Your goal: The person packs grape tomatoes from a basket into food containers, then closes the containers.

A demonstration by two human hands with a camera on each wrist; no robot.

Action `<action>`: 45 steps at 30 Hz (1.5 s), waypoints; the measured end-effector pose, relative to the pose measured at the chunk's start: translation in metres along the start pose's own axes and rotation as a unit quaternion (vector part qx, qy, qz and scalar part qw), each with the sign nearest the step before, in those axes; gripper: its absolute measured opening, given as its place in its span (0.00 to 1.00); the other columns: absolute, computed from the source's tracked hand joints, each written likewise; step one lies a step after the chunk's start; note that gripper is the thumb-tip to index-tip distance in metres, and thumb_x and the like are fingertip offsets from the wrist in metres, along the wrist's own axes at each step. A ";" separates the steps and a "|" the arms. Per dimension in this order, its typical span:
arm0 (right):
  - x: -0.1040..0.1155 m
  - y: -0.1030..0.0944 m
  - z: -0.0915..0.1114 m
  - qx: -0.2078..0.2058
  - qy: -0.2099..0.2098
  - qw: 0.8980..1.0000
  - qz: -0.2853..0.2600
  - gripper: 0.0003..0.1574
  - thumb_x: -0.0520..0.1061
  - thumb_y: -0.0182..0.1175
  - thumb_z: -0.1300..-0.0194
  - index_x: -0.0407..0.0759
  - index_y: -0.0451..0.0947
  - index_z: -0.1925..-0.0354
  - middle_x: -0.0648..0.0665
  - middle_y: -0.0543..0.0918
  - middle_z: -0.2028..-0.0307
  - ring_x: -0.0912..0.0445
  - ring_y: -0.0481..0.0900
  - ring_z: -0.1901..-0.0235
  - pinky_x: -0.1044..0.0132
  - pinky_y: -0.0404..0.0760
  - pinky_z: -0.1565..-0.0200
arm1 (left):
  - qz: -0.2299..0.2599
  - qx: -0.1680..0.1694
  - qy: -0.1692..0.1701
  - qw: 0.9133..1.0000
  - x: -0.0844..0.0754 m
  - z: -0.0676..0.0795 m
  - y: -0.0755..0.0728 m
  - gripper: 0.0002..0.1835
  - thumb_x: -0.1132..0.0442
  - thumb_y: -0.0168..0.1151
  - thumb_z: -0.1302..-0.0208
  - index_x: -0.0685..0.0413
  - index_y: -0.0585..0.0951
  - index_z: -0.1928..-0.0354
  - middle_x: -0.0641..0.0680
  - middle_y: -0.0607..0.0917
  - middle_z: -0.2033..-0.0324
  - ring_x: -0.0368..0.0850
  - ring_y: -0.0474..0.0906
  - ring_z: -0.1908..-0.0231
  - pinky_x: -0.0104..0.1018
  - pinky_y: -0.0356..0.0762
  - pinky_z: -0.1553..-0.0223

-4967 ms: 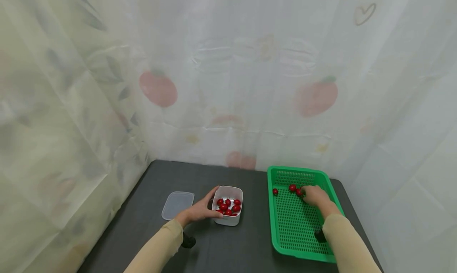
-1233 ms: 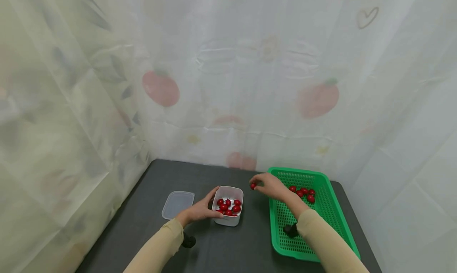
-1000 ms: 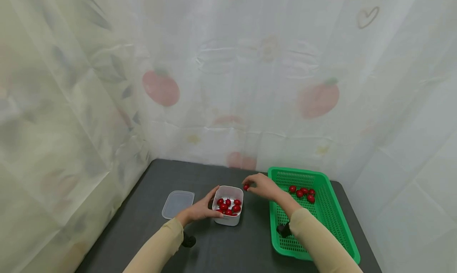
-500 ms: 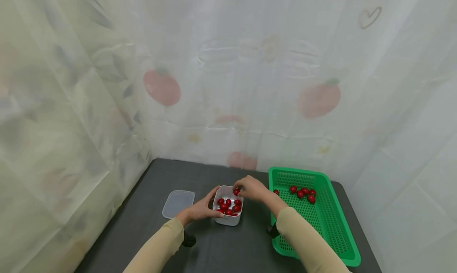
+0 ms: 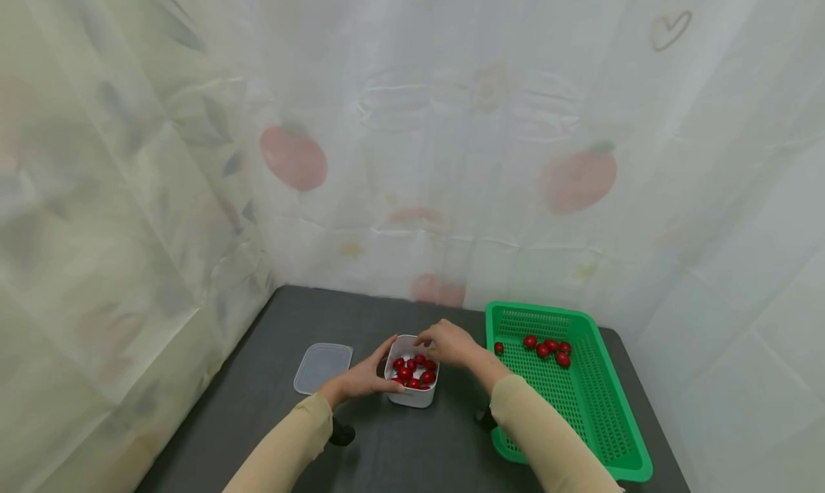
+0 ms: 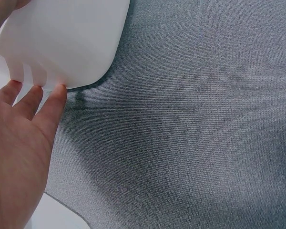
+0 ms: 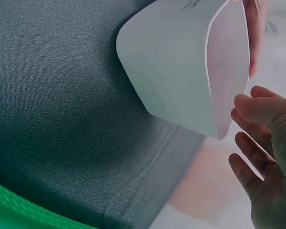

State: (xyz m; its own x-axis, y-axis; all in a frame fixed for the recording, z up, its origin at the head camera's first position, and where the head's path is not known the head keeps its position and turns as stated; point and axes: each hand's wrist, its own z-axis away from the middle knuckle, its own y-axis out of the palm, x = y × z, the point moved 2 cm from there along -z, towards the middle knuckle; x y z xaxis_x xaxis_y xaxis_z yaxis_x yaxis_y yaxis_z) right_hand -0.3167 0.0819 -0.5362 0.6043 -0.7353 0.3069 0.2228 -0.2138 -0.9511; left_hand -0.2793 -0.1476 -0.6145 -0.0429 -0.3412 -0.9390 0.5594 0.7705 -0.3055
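A white plastic food container (image 5: 410,399) stands on the table, several red cherry tomatoes (image 5: 404,373) lying in its bottom. My left hand (image 5: 359,380) grips it from the left side; in the left wrist view the fingertips (image 6: 61,88) press against the white wall. Over the container's far right corner is my right hand (image 5: 449,343), its fingers over the opening. From the right wrist view, that hand's fingers are loosely bent beside the rim, with nothing between thumb and fingertips.
A green perforated basket (image 5: 535,307) on the right holds several more cherry tomatoes (image 5: 543,351) near its far end. The container's translucent lid (image 5: 324,367) lies flat to the left. Behind the dark table (image 5: 361,321) hangs a printed curtain (image 5: 412,156).
My right hand has carried a cherry tomato leftward from the basket and let it go in the container. The left hand has kept its hold on the container.
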 end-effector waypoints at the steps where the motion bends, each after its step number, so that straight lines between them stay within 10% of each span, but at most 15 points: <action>1: 0.000 0.000 0.000 0.000 0.001 1.000 0.001 0.16 0.42 0.65 0.29 0.52 0.88 0.46 0.50 0.87 0.52 0.51 0.77 0.49 0.53 0.79 0.46 | 0.001 0.001 0.001 1.000 0.000 0.000 0.000 0.58 0.56 0.73 0.35 0.36 0.40 0.17 0.61 0.49 0.20 0.63 0.51 0.24 0.65 0.61 0.33; 14: -0.007 -0.013 0.011 -0.027 -0.010 1.000 -0.009 0.17 0.42 0.66 0.30 0.49 0.86 0.44 0.50 0.86 0.49 0.49 0.75 0.45 0.51 0.77 0.44 | 0.021 -0.003 0.002 1.000 0.001 -0.001 0.000 0.60 0.55 0.75 0.37 0.40 0.40 0.17 0.61 0.51 0.21 0.65 0.54 0.25 0.63 0.62 0.33; 31: -0.074 -0.066 0.077 -0.112 0.068 0.990 -0.059 0.17 0.43 0.65 0.28 0.50 0.85 0.43 0.48 0.85 0.48 0.46 0.75 0.42 0.46 0.76 0.44 | 0.012 -0.014 0.010 1.000 0.004 -0.003 0.001 0.59 0.59 0.75 0.37 0.39 0.42 0.17 0.61 0.51 0.21 0.62 0.53 0.25 0.62 0.60 0.32; 45: -0.111 -0.052 0.096 -0.117 0.126 0.982 -0.077 0.19 0.42 0.61 0.25 0.38 0.82 0.40 0.40 0.85 0.46 0.39 0.78 0.42 0.39 0.73 0.41 | 0.008 -0.013 0.008 1.000 0.004 -0.002 0.001 0.59 0.58 0.75 0.37 0.38 0.41 0.17 0.61 0.50 0.21 0.63 0.53 0.24 0.63 0.60 0.32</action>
State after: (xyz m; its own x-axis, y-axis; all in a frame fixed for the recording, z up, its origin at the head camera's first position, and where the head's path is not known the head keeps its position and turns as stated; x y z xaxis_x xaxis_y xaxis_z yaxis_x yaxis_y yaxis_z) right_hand -0.3216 0.2365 -0.5175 0.3616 -0.8125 0.4573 0.0965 -0.4552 -0.8851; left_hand -0.2806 -0.1474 -0.6191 -0.0479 -0.3202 -0.9461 0.5387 0.7894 -0.2945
